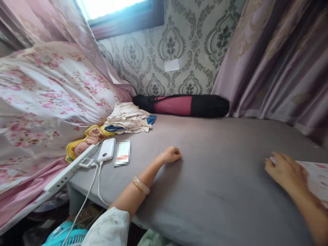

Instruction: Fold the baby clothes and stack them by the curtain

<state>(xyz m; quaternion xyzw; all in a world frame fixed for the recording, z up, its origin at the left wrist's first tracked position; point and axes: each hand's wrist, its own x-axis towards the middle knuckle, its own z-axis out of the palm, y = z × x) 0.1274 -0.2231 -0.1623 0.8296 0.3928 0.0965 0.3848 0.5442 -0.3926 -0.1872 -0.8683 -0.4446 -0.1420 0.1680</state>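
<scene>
My left hand (172, 154) rests on the grey sheet (215, 153) near the middle, fingers curled in, with nothing showing in them. A pale bangle (140, 185) circles that forearm. My right hand (288, 172) is at the far right, slightly blurred, its thumb and forefinger closed on a small white-and-pink thing (273, 160) whose kind I cannot make out. Beside and partly behind this hand lies a white cloth with a pink pattern (317, 179). Whether the pinched bit belongs to that cloth is hidden.
Left of my left arm lie a white power bank (107, 149), a blurred-out packet (122, 153), a power strip (71, 167) with cables, and a yellow plush (84, 145). Farther back are crumpled clothes (130, 118) and a black-and-red long bag (174, 105). Curtains (271, 61) hang at right.
</scene>
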